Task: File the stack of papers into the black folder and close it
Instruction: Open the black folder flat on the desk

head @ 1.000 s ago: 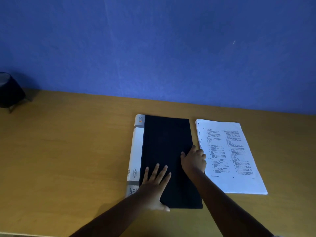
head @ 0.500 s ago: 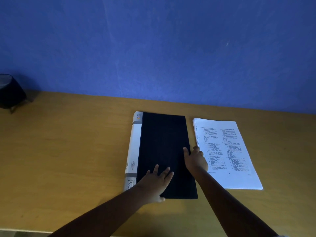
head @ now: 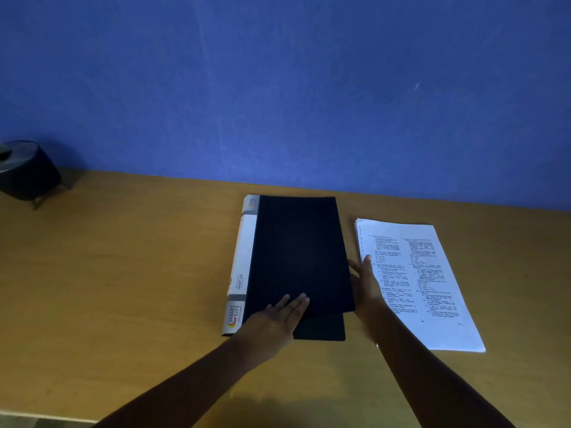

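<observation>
The black folder (head: 296, 248), with a white printed spine (head: 243, 257) on its left, lies on the wooden table (head: 123, 288). Its front cover is raised a little at the right edge, so the back cover shows beneath at the near corner. My right hand (head: 366, 288) grips that right edge of the cover, thumb on top. Fingers extended, my left hand (head: 278, 316) rests flat on the near left part of the folder. A stack of printed white papers (head: 432, 273) lies just right of the folder, partly under my right wrist.
A dark round object on small legs (head: 27, 171) stands at the table's far left, against the blue wall (head: 278, 88). The table's near edge (head: 37, 417) shows at the bottom left.
My right hand slid from on top of the cover to its right edge and lifted it slightly. My left hand stayed flat on the near part.
</observation>
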`<move>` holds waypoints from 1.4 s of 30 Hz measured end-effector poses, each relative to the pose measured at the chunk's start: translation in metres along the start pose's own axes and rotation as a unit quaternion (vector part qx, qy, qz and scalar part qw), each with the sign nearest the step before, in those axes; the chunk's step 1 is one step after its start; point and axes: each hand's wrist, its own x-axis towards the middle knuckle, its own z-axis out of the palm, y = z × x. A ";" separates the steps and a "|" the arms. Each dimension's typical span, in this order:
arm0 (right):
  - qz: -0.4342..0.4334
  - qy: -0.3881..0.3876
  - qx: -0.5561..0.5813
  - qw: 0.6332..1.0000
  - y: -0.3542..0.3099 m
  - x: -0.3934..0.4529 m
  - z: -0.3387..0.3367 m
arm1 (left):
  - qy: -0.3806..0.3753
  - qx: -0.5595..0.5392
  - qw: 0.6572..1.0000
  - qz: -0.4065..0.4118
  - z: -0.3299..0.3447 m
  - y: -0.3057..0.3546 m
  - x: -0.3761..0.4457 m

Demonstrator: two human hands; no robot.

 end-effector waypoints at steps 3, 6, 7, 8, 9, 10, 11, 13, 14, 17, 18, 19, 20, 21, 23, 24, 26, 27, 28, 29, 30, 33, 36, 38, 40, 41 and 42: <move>-0.078 -0.016 -0.099 0.992 0.006 -0.001 0.009 | 0.120 0.011 0.993 0.015 -0.012 0.006 -0.012; -0.130 -0.010 -0.224 0.966 0.016 0.003 0.020 | 0.234 -0.068 0.968 -0.056 -0.020 0.015 -0.020; -0.147 -0.013 -0.266 0.953 0.020 0.006 0.023 | 0.258 -0.128 0.953 -0.091 -0.023 0.017 -0.022; -0.167 -0.011 -0.310 0.936 0.023 0.009 0.026 | 0.282 -0.177 0.934 -0.126 -0.027 0.019 -0.023; -0.187 -0.006 -0.347 0.919 0.026 0.011 0.029 | 0.308 -0.216 0.913 -0.159 -0.030 0.020 -0.025; -0.200 -0.005 -0.373 0.906 0.028 0.013 0.032 | 0.331 -0.245 0.892 -0.188 -0.030 0.020 -0.028; -0.206 -0.009 -0.397 0.895 0.031 0.015 0.033 | 0.354 -0.260 0.873 -0.211 -0.031 0.019 -0.030; -0.210 -0.024 -0.462 0.861 0.034 0.019 0.035 | 0.391 -0.258 0.844 -0.261 -0.030 0.012 -0.036; -0.210 -0.026 -0.499 0.840 0.037 0.021 0.034 | 0.399 -0.265 0.827 -0.296 -0.028 0.007 -0.039; -0.223 -0.023 -0.587 0.778 0.047 0.024 0.036 | 0.426 -0.305 0.776 -0.351 -0.021 -0.004 -0.050; -0.237 -0.020 -0.611 0.755 0.050 0.024 0.036 | 0.441 -0.314 0.761 -0.357 -0.021 -0.007 -0.052; -0.254 -0.016 -0.633 0.731 0.052 0.025 0.037 | 0.458 -0.317 0.747 -0.363 -0.021 -0.011 -0.055; -0.267 -0.014 -0.651 0.710 0.055 0.026 0.037 | 0.477 -0.322 0.729 -0.371 -0.022 -0.016 -0.057; -0.276 -0.011 -0.665 0.694 0.057 0.026 0.036 | 0.493 -0.331 0.708 -0.383 -0.022 -0.021 -0.059; -0.286 -0.004 -0.679 0.676 0.060 0.028 0.033 | 0.516 -0.354 0.661 -0.414 -0.021 -0.033 -0.064; -0.290 0.000 -0.683 0.671 0.061 0.029 0.032 | 0.525 -0.364 0.640 -0.427 -0.019 -0.038 -0.067; -0.297 0.007 -0.688 0.662 0.063 0.030 0.031 | 0.531 -0.391 0.605 -0.447 -0.013 -0.047 -0.074; -0.300 0.011 -0.692 0.657 0.064 0.030 0.031 | 0.526 -0.406 0.588 -0.461 -0.009 -0.051 -0.078; -0.300 0.014 -0.696 0.653 0.064 0.030 0.031 | 0.517 -0.420 0.569 -0.482 -0.006 -0.055 -0.082; -0.299 0.015 -0.699 0.649 0.065 0.030 0.031 | 0.506 -0.434 0.546 -0.507 -0.002 -0.060 -0.085; -0.300 0.017 -0.702 0.646 0.066 0.030 0.032 | 0.498 -0.452 0.517 -0.530 0.003 -0.065 -0.088; -0.299 0.018 -0.708 0.640 0.067 0.029 0.032 | 0.489 -0.510 0.428 -0.563 0.016 -0.076 -0.094; -0.297 0.015 -0.711 0.637 0.067 0.029 0.031 | 0.483 -0.492 0.408 -0.598 0.025 -0.080 -0.098; -0.297 0.017 -0.717 0.631 0.067 0.029 0.030 | 0.474 -0.442 0.422 -0.634 0.029 -0.083 -0.100; -0.295 0.019 -0.719 0.628 0.067 0.029 0.030 | 0.464 -0.392 0.454 -0.652 0.029 -0.083 -0.100; -0.295 0.020 -0.719 0.629 0.068 0.029 0.029 | 0.454 -0.374 0.476 -0.654 0.028 -0.082 -0.099; -0.295 0.021 -0.718 0.630 0.068 0.030 0.029 | 0.439 -0.360 0.499 -0.654 0.027 -0.080 -0.097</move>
